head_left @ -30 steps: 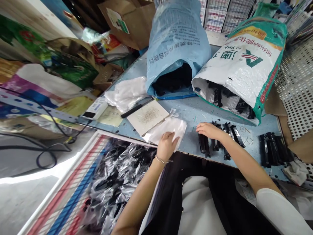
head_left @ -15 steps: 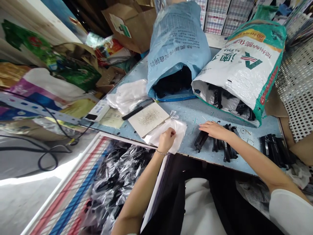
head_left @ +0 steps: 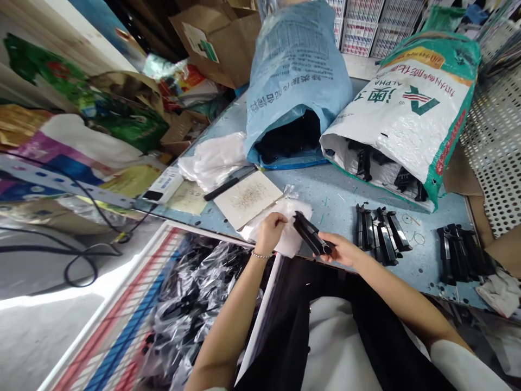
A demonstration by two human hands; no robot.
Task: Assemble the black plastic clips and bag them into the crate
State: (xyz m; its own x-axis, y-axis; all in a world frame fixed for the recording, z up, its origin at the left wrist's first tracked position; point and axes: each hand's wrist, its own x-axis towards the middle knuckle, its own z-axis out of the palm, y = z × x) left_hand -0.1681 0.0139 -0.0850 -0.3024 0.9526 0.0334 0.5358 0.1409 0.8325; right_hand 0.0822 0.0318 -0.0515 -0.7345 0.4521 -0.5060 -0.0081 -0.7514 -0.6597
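My left hand is closed in a pinch over a stack of thin, clear plastic bags, and appears to grip the edge of the top one. In my right hand are long black plastic parts, tilted over the bags' right side; two seem to lie together. The right fingers wrap their lower end from beneath. Several more black parts lie in a row on the blue table, right of that hand. Under the left wrist stands a crate of bagged black parts.
Behind the hands lie a blue sack and a white-green sack, both open toward me with black parts inside. A speckled board, a black stick-like tool and white plastic lie left. Another black pile sits far right.
My right hand has picked up black parts from the row's left end and carried them left to the bags. My left hand has shifted slightly left, still pinched.
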